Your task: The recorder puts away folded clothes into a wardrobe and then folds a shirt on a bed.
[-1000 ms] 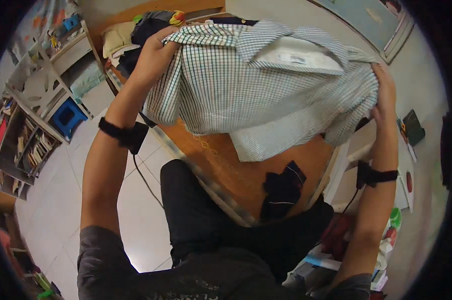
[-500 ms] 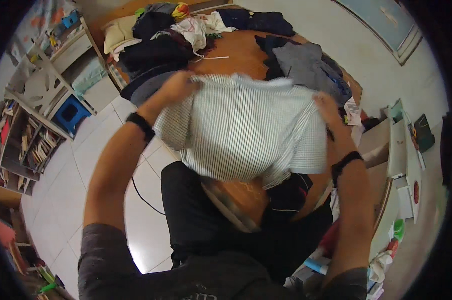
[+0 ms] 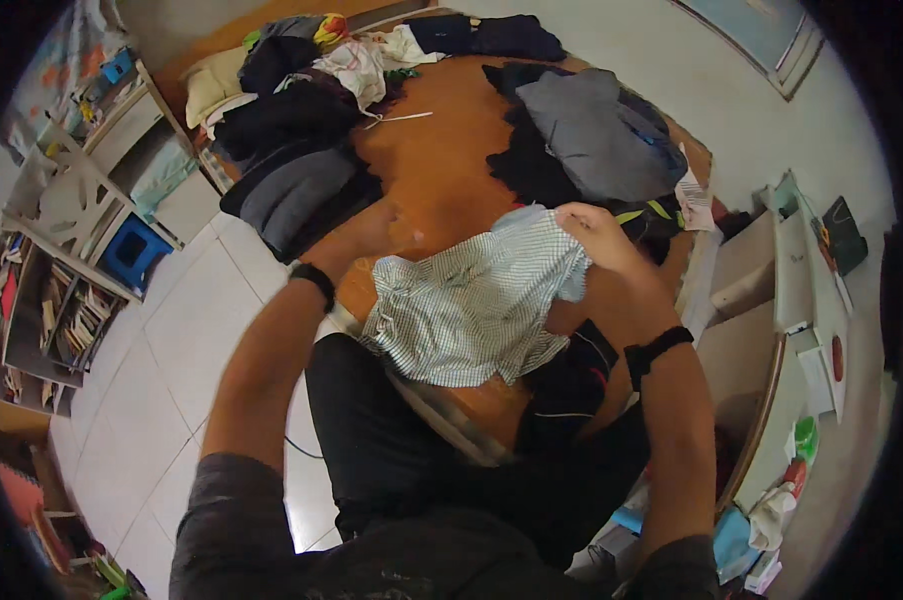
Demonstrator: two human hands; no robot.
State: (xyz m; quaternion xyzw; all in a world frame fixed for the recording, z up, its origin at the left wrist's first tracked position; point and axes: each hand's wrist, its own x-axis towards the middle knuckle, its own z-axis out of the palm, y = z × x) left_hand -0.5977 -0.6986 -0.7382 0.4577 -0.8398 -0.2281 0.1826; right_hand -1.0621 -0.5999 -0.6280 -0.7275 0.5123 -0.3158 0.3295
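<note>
A pale shirt with thin dark stripes [image 3: 462, 310] hangs crumpled over the near part of the orange-brown bed surface [image 3: 432, 170], close to my knees. My right hand [image 3: 597, 237] is closed on its upper right corner, thumb and fingers pinching the cloth. My left hand [image 3: 377, 230] hovers by the shirt's upper left edge, apart from the cloth. Its fingers are blurred and blend with the surface behind, so their pose is unclear. A dark garment with light and red trim [image 3: 572, 385] lies beneath the shirt's right side, partly hidden.
Dark folded clothes [image 3: 307, 195] lie at the left, with a mixed heap of clothes [image 3: 352, 70] beyond. Grey and black garments [image 3: 612, 130] are piled at the right by the wall. A bookshelf [image 3: 57, 290] and a blue stool [image 3: 135, 252] stand left; a white cabinet [image 3: 797, 270] stands right.
The shirt, earlier spread between both hands, has dropped lower and crumpled. My left hand has come away from its left side. My right hand has moved inward and still grips it.
</note>
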